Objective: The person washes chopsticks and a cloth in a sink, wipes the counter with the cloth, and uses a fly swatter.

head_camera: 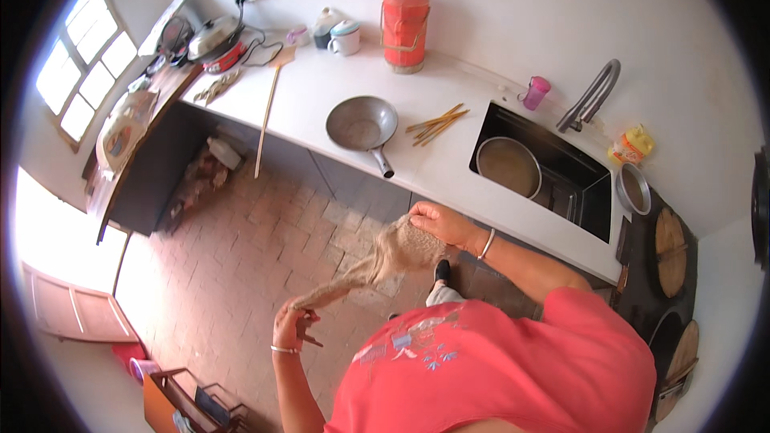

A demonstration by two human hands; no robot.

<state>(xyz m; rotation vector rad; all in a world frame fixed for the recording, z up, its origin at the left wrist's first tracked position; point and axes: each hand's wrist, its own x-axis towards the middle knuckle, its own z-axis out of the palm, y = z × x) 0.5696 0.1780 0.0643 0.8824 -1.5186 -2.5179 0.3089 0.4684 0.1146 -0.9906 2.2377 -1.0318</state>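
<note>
A beige-brown cloth (397,252) is stretched in the air between my two hands, above the tiled floor. Its twisted, narrow end is in my left hand (293,326), at the lower left. My right hand (442,225) pinches the wider, spread end close to the counter's front edge. In front of me on the white counter (289,114) lies a metal wok (361,123), its handle reaching over the edge. Several chopsticks (437,124) lie loosely beside it. To their right, the black sink (550,162) holds a round metal pot (509,167) with cloudy liquid inside.
A red thermos flask (406,27) stands by the wall. Near the grey faucet (592,96) are a pink cup (535,93), a yellow bottle (631,144) and a metal bowl (633,188). A fly swatter (267,114) overhangs the counter. An electric pan (218,42) sits far left; wooden lids (671,252) lie right.
</note>
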